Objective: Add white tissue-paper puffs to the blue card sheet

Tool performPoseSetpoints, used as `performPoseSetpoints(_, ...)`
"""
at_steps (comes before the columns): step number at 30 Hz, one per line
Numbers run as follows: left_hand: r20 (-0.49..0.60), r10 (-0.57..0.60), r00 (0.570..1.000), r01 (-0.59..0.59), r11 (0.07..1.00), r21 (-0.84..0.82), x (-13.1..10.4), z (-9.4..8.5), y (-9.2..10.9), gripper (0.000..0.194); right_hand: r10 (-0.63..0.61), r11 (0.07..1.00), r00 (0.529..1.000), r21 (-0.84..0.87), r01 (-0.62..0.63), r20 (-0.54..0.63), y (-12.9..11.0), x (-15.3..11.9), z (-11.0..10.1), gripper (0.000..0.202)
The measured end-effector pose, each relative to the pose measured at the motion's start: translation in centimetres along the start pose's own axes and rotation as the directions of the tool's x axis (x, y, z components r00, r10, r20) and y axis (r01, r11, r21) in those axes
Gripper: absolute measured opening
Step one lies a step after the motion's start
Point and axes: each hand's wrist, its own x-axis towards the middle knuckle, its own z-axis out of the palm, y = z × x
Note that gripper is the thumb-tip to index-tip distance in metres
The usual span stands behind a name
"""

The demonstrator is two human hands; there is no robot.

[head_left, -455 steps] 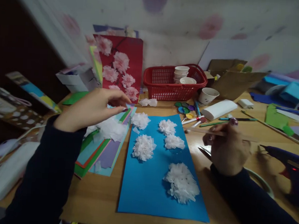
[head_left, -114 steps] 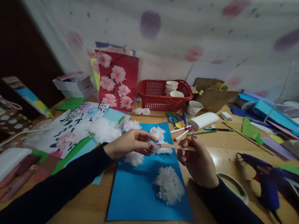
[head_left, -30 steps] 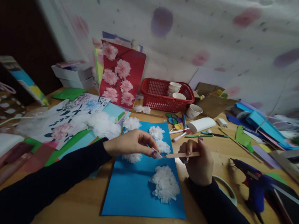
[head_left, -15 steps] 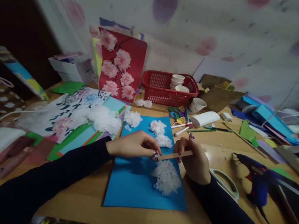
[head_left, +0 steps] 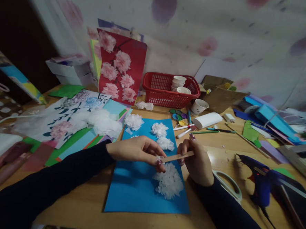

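My right hand point(head_left: 198, 162) grips a flat wooden craft stick point(head_left: 176, 156), which points left across the blue paper sheet point(head_left: 131, 192). At the stick's far tip, my left hand point(head_left: 140, 151) pinches a small pale scrap point(head_left: 157, 158) that looks like white tissue paper; the fingers partly hide it. Just below both hands, a large white tissue flower point(head_left: 170, 182) lies on the sheet. Two smaller tissue flowers, an upper one point(head_left: 159, 129) and a lower one point(head_left: 165, 143), sit above the hands. Another white flower point(head_left: 134, 122) rests at the sheet's upper left corner.
A glue gun point(head_left: 259, 179) and a roll of tape point(head_left: 229, 184) lie at the right. Behind stand a red basket point(head_left: 166, 98) with paper cups and a red flower picture point(head_left: 122, 67). White tissue point(head_left: 104, 122) and coloured papers cover the left side.
My left thumb and fingers have shifted slightly at the stick's tip, with the fingers more spread. The right hand still holds the stick. The whole view has moved a little.
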Motion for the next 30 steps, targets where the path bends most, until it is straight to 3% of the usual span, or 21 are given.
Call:
performPoseSetpoints(3,-0.029,0.005,1.000,-0.005,1.000,0.015,0.0,0.0,0.0,0.025,-0.025,1.000,0.999,0.015,0.026,-0.041,0.0,0.1,-0.1,0.048)
performPoseSetpoints(9,-0.117,0.025,0.993,-0.020,0.999,0.038,0.1,0.0,0.1,0.019,-0.178,0.970,0.971,0.136,0.200,-0.158,-0.3,0.8,-1.3,0.044)
performPoseSetpoints(17,-0.254,0.010,0.967,0.045,0.977,0.209,0.5,-0.1,0.4,0.023,-0.158,0.971,0.967,0.144,0.189,-0.201,-0.4,1.1,-1.7,0.045)
performPoseSetpoints(20,-0.350,0.062,0.935,0.114,0.880,0.461,0.4,0.1,0.3,0.022,-0.171,0.967,0.960,0.148,0.206,-0.220,-0.8,1.0,-1.8,0.046)
performPoseSetpoints(24,-0.264,0.209,0.942,0.054,0.683,0.729,1.2,1.5,-1.4,0.030,-0.180,0.968,0.950,0.126,0.217,-0.255,-1.1,1.0,-1.8,0.046)
performPoseSetpoints(27,-0.209,0.329,0.921,-0.010,0.558,0.830,1.9,2.4,-2.7,0.023,-0.196,0.969,0.946,0.095,0.227,-0.258,-0.9,1.0,-1.7,0.047)
performPoseSetpoints(30,-0.219,0.332,0.918,0.003,0.545,0.838,1.9,2.2,-2.7,0.015,-0.203,0.964,0.938,0.109,0.242,-0.282,-0.7,1.0,-1.8,0.047)
